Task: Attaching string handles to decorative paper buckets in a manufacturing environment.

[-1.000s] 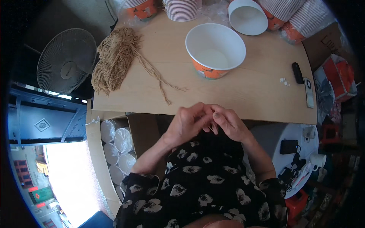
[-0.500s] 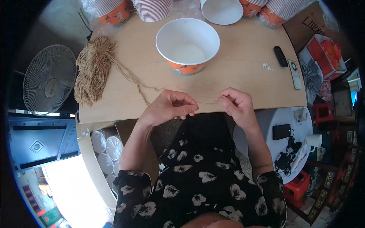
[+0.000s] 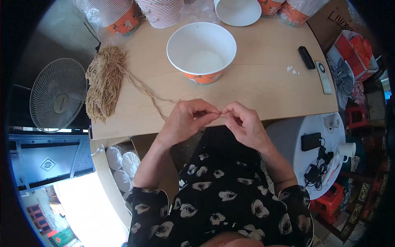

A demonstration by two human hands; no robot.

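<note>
Tan string lies in a thick bundle (image 3: pixel 105 84) along the left edge of the tabletop (image 3: pixel 263 84), toward its near left corner. Over the middle of the near edge, the left hand (image 3: pixel 181 121) and right hand (image 3: pixel 244 125) meet fingertip to fingertip. Each grip is a pinch, thumb pressed to forefinger, on what looks like a thin strand (image 3: pixel 223 116); only a speck of it shows, so I cannot tell whether it is knotted or looped.

For such fine work, light pressure from the very tips should serve best, with both hands level and close together, and the strand's ends left long enough to hold without slipping.

The strand seems to run from one hand to the other, roughly along the near edge, though too little shows to be sure. The bundle's long axis points from the far side toward the near edge, leaning slightly left. Loose strings (image 3: pixel 152 97) trail from its right side, slanting toward the left hand. A white bowl (image 3: pixel 201 49) stands upright beyond the hands.
</note>
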